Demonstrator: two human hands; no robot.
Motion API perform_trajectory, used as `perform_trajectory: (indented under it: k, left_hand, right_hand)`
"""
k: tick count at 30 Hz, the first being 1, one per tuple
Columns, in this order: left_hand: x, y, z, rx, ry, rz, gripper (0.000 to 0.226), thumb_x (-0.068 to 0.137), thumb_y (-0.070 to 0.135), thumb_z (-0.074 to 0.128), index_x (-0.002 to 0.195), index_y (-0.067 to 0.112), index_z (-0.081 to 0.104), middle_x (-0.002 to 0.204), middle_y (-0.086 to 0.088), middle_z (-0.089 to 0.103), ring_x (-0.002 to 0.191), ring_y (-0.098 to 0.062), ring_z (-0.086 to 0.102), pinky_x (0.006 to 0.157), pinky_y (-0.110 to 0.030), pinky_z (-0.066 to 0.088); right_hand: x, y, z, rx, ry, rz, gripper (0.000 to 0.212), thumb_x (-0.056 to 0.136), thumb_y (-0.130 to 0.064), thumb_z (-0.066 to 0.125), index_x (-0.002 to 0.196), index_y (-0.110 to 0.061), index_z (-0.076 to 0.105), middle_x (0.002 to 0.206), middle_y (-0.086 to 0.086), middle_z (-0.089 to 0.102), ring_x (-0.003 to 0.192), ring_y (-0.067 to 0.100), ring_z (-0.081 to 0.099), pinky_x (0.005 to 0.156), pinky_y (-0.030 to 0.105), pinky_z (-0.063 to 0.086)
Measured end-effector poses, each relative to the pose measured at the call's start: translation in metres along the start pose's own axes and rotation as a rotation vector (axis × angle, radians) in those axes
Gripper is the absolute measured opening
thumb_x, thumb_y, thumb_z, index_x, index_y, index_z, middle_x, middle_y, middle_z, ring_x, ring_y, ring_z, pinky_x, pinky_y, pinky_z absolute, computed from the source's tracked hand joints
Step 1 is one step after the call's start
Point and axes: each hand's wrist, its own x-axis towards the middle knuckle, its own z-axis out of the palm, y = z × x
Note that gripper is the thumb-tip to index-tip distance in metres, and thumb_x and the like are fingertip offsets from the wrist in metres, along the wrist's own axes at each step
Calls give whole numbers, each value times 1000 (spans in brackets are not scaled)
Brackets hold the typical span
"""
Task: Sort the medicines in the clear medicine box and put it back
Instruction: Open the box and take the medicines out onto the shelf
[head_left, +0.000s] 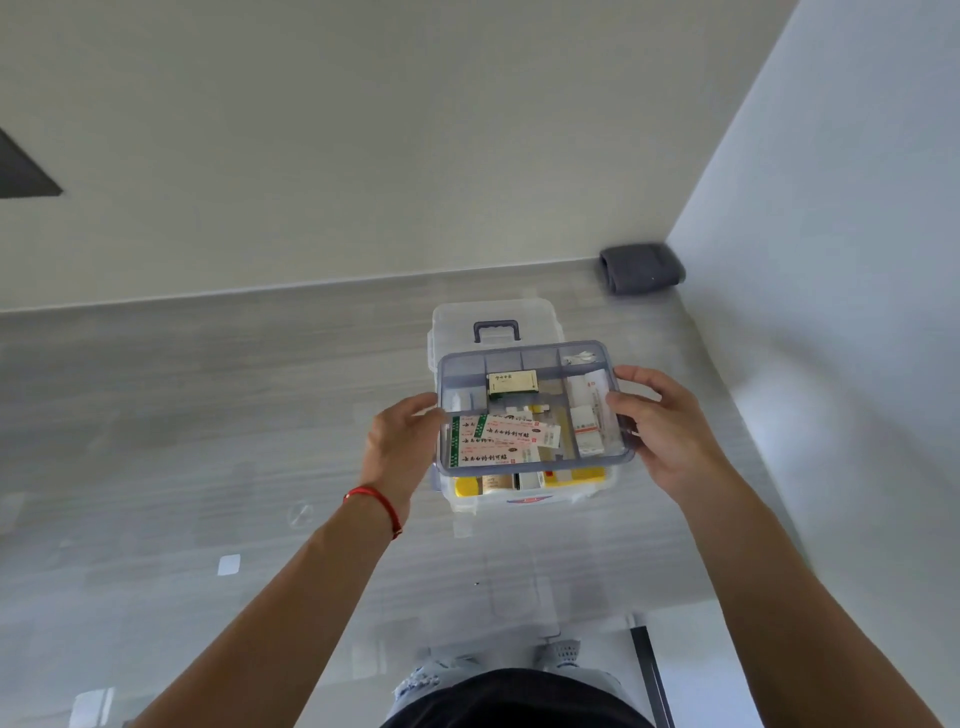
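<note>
Left hand (402, 447): ours, red string bracelet (379, 506) on the wrist, fingers curled on the left edge of the translucent grey divided plastic tray (530, 358).
Tray: we hold it level just above the clear plastic medicine box (524, 501); white-and-green medicine packets (498, 439) inside.
Box: on grey floor (208, 415), lid tipped back, near the wall.
Right hand (670, 434): fingers curled on the tray's right edge.
Corner: dark grey rolled cloth (641, 270).

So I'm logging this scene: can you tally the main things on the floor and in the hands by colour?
Clear plastic medicine box with grey handle: 1
Blue-tinted divided plastic tray, held by left hand and right hand: 1
Dark grey folded cloth: 1
Total: 3
</note>
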Motion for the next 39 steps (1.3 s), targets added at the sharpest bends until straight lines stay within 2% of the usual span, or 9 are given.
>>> perform_trajectory:
  k: [5,9,13,17,20,29,34,36,39]
  left_hand:
    - [26,14,-14,-157,-12,51,22,91,13,65,107,27,60,77,-3,79,72,-18,77,64,-31,62]
    - [55,31,-19,-186,-10,42,23,91,10,69,108,23,62,78,-5,79,75,-20,77,66,-31,62]
    - [90,51,-12,-129,80,47,21,91,11,68,107,24,62,84,-9,78,75,-19,77,67,-32,63]
    - [120,66,3,-79,128,-17,13,96,12,55,102,21,62,92,-13,74,75,-25,76,58,-28,60]
    - [142,77,15,-21,144,-84,14,97,17,47,98,15,61,90,-12,72,73,-25,77,55,-29,60]
    - [170,67,34,-11,-4,-296,34,87,30,48,111,11,62,108,-18,69,92,-33,72,83,-45,62]
    - [174,62,40,69,-42,-318,50,85,38,48,126,13,58,119,-14,65,113,-33,61,100,-49,51]
    - [175,58,41,65,-47,-309,46,84,38,50,123,16,58,117,-12,65,113,-32,61,101,-50,50]
    - [177,51,40,37,-50,-289,30,88,35,49,113,21,58,110,-7,67,110,-30,63,94,-47,54]
  right_hand:
    - [12,-24,16,25,-3,-48,33,92,0,66,115,-23,70,92,5,81,76,20,78,57,30,60]
    - [33,-41,35,-20,-3,-80,37,92,-2,60,115,-28,71,91,0,81,80,18,79,62,34,62]
    - [62,-64,54,-53,-46,-61,41,94,-7,47,89,-32,79,80,-3,79,66,9,75,51,24,55]
    - [103,-78,66,-209,-75,-53,33,94,-11,40,102,-6,72,83,5,72,78,21,68,71,37,51]
    - [136,-76,70,-229,-74,18,29,97,-11,41,104,-4,68,90,10,68,86,26,65,79,44,53]
    - [191,-37,76,-386,-98,205,37,98,-13,37,122,-3,64,107,19,64,94,26,58,78,38,44]
    - [195,-26,77,-422,-105,149,38,96,-13,34,115,-6,66,119,21,67,109,34,66,97,50,54]
    - [198,-24,75,-406,-105,147,41,92,-11,33,118,-1,64,126,26,64,100,32,67,96,54,57]
    - [195,-24,72,-427,-111,159,36,97,-13,35,117,-6,64,124,22,67,111,35,67,97,53,57]
